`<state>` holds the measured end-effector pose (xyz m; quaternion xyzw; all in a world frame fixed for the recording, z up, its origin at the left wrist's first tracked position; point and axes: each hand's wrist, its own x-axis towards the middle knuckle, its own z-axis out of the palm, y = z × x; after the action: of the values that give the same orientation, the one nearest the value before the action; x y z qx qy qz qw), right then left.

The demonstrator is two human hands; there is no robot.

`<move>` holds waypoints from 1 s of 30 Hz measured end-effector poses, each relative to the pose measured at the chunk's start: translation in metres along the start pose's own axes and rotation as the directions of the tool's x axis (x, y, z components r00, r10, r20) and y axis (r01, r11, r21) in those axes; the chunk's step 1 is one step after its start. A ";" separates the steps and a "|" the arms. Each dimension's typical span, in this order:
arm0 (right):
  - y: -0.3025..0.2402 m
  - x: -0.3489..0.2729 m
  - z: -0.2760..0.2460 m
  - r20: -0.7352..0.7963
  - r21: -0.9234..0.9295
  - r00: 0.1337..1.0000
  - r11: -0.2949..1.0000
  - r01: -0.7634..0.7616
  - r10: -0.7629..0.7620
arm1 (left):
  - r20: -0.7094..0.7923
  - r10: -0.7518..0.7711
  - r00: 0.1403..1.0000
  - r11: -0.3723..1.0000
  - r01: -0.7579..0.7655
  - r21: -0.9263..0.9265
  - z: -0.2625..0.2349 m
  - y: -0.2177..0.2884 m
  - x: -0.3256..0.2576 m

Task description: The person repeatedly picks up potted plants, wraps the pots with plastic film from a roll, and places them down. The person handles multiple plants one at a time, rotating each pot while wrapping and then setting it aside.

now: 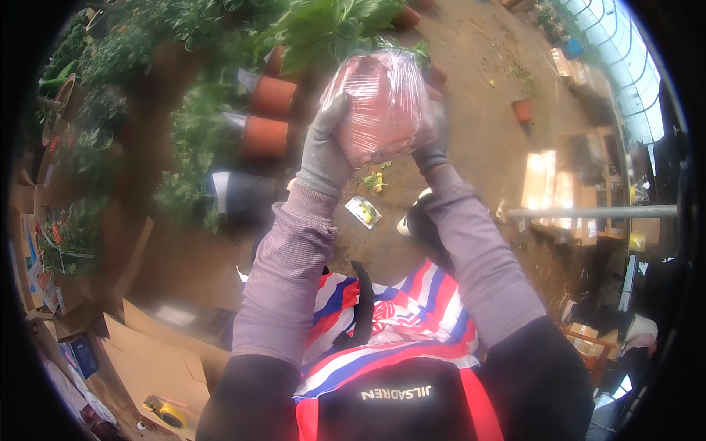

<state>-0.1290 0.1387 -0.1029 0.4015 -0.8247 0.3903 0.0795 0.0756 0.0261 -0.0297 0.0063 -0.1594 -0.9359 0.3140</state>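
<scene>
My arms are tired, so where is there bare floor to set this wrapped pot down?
Bare floor shows between the wrapped pot and the lone orange pot to its right. Crowded: the left, with potted plants, and lower left, with cardboard.

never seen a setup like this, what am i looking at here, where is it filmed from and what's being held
There is no machine here: these are a person's own two hands, in grey gloves. The one picture comes from a wide fisheye camera on the person's head, looking down, so straight edges bend near the rim and the sleeved forearms enter from below.

The left hand and right hand hold a reddish pot wrapped in clear plastic between them, with a leafy green plant above it.

On the brown ground beyond are more reddish pots to the left, a lone pot to the right, and a small picture card below the held pot in the view. An open cardboard box is at lower left.
</scene>
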 end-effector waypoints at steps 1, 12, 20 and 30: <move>0.024 0.011 0.010 0.007 0.210 0.971 0.949 -0.234 0.238 | -0.042 0.047 0.998 0.983 -0.039 0.177 0.001 0.011 -0.006; 0.143 -0.103 0.146 0.560 -0.452 0.778 0.892 0.000 0.284 | -0.020 0.801 0.599 -0.069 0.126 0.990 -0.123 0.127 -0.181; 0.173 -0.134 0.151 0.592 -0.309 0.795 0.948 0.076 0.129 | -0.230 0.825 0.517 -0.006 0.415 0.910 -0.176 0.090 -0.270; 0.171 -0.231 0.151 0.550 -0.511 0.708 0.849 -0.134 0.443 | -0.239 0.727 0.643 -0.355 0.651 0.671 -0.211 0.059 -0.309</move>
<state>-0.0718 0.2337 -0.4079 0.3450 -0.9187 0.0397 -0.1880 0.3819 0.1023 -0.2396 0.6449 -0.6986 -0.2092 0.2286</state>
